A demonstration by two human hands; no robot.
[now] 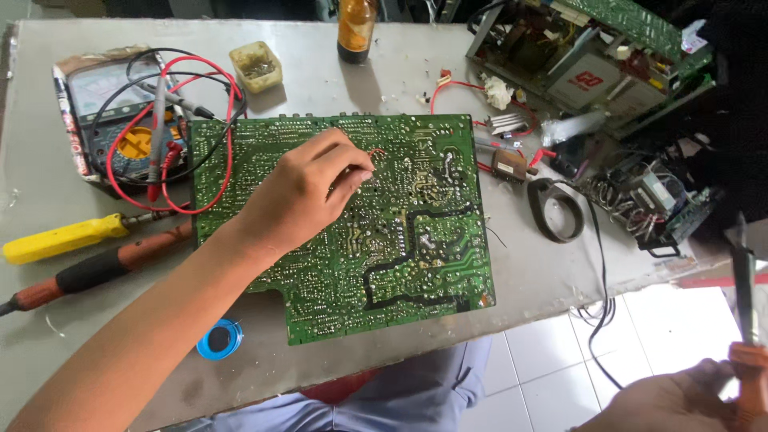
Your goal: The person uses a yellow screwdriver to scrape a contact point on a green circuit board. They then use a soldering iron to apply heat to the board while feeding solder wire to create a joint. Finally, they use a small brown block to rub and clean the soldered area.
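While the green circuit board [384,232] lies on the desk [48,192], its solder side is touched by the left hand [300,196], fingertips pinched together. A soldering iron [748,344] is gripped by the right hand [680,400], off the desk edge.

Grey worktable [48,200], white tiled floor [664,336]

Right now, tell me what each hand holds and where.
Left hand: fingertips on the board, hold unclear. Right hand: grips a tool by its orange handle.
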